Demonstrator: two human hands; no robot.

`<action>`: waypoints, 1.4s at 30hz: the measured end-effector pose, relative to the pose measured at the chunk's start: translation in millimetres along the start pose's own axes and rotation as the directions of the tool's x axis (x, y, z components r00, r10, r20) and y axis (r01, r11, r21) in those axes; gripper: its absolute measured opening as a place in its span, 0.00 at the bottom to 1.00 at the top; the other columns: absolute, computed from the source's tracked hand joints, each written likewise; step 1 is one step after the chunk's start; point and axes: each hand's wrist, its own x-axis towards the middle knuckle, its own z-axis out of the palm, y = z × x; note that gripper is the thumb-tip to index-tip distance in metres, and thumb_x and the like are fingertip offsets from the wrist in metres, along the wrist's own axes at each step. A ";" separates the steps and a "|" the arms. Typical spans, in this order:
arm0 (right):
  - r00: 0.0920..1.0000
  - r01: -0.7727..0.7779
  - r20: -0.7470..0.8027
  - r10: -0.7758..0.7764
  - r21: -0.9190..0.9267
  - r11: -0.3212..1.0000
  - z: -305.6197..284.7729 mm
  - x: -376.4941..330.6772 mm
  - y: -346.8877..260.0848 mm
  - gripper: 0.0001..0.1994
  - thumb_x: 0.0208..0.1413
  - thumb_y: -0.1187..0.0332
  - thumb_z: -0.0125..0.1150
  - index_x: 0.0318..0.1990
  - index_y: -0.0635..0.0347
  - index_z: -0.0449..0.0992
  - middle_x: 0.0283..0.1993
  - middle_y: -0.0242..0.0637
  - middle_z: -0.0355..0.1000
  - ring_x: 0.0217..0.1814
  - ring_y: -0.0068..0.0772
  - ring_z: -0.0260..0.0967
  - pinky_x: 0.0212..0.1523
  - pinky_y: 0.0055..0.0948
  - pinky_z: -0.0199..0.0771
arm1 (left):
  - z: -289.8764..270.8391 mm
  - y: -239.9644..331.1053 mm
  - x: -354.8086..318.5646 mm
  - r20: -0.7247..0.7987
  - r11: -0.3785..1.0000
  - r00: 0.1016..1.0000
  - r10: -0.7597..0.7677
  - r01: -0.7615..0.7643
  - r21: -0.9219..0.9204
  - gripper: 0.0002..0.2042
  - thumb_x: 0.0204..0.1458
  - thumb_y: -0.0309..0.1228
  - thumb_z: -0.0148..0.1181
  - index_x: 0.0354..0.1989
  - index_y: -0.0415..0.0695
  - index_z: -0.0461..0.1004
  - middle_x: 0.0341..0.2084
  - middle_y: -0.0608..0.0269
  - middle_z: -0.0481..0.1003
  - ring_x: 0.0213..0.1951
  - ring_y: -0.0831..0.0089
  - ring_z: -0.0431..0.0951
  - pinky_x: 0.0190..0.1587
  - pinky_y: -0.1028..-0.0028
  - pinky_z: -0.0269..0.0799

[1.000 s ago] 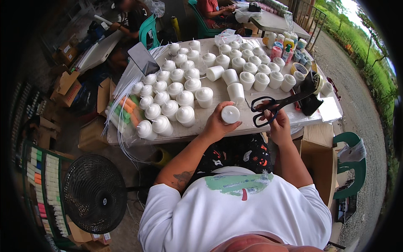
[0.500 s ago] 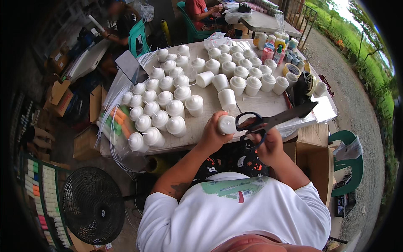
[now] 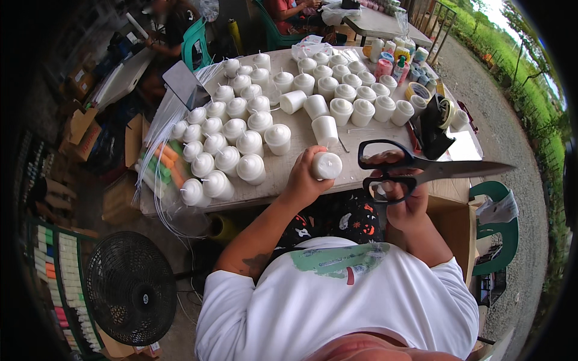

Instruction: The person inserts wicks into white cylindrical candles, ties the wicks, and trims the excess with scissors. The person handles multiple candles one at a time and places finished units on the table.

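Observation:
My left hand (image 3: 304, 182) is wrapped round a white pillar candle (image 3: 327, 166), its flat end turned up toward me. Fingers of my right hand (image 3: 410, 201) pass through the dark loop handles of large scissors (image 3: 460, 169), whose blades point right, away from the candle. Just beyond the held candle, another white candle (image 3: 325, 130) lies tipped, with two more on their sides behind it. Many dome-topped white candles with wicks, such as this one (image 3: 278, 139), stand upright to the left and at the back. A thin rod (image 3: 344, 145) lies near the tipped candle.
The pale table (image 3: 295, 183) also carries paint bottles (image 3: 401, 70), tape rolls (image 3: 418, 91) and a black holder (image 3: 435, 129) at right. Long white wicks (image 3: 158, 165) trail off its left edge. A fan (image 3: 130, 296) stands lower left, a green chair (image 3: 504, 231) right. Other people sit beyond.
My right hand has moved right, away from the candle, and the scissors have turned so their blades point straight right. My left hand keeps its grip, the candle's flat end showing more fully.

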 end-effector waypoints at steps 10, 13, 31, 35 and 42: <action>0.979 -0.069 0.175 0.110 -0.225 0.972 -1.7 -12.7 32.7 0.14 0.58 0.81 0.51 0.52 0.64 0.65 0.50 0.43 0.67 0.51 0.36 0.69 0.54 0.29 0.67 | 4.0 5.3 -1.1 -0.005 0.999 1.000 -0.010 0.010 -0.035 0.31 0.36 0.26 0.69 0.52 0.47 0.62 0.45 0.48 0.70 0.49 0.50 0.72 0.51 0.59 0.68; 0.993 -0.118 0.031 0.118 0.009 0.993 6.6 -7.8 6.5 0.12 0.59 0.81 0.51 0.50 0.64 0.66 0.47 0.40 0.69 0.49 0.27 0.68 0.51 0.24 0.66 | 6.0 -4.9 -4.2 -0.063 0.998 0.998 0.030 -0.034 -0.054 0.31 0.36 0.27 0.70 0.52 0.47 0.63 0.46 0.47 0.70 0.48 0.49 0.72 0.51 0.59 0.68; 0.886 -0.461 0.058 0.460 0.217 0.860 -32.8 -17.1 21.6 0.13 0.56 0.75 0.60 0.49 0.62 0.68 0.39 0.32 0.70 0.45 0.28 0.72 0.50 0.27 0.69 | -4.3 -9.8 -4.8 -0.021 0.808 0.981 -0.193 0.147 -0.570 0.28 0.45 0.30 0.71 0.54 0.45 0.62 0.41 0.63 0.70 0.43 0.75 0.71 0.48 0.75 0.69; 0.570 -0.821 0.435 0.698 0.260 0.508 -41.0 -93.8 61.1 0.16 0.55 0.59 0.64 0.44 0.59 0.69 0.35 0.30 0.69 0.37 0.23 0.70 0.43 0.26 0.73 | -20.6 -0.2 -12.6 0.025 0.353 0.945 -0.326 0.147 -0.924 0.26 0.48 0.33 0.69 0.55 0.50 0.63 0.46 0.62 0.70 0.52 0.71 0.70 0.56 0.68 0.65; 0.421 -0.906 0.545 0.725 0.207 0.370 -10.1 -107.8 94.3 0.27 0.55 0.40 0.55 0.45 0.57 0.68 0.34 0.31 0.66 0.35 0.24 0.68 0.36 0.24 0.71 | -22.6 -12.8 -19.5 0.007 0.288 0.910 -0.414 0.138 -0.948 0.26 0.50 0.43 0.66 0.54 0.51 0.63 0.47 0.59 0.70 0.53 0.67 0.70 0.59 0.65 0.64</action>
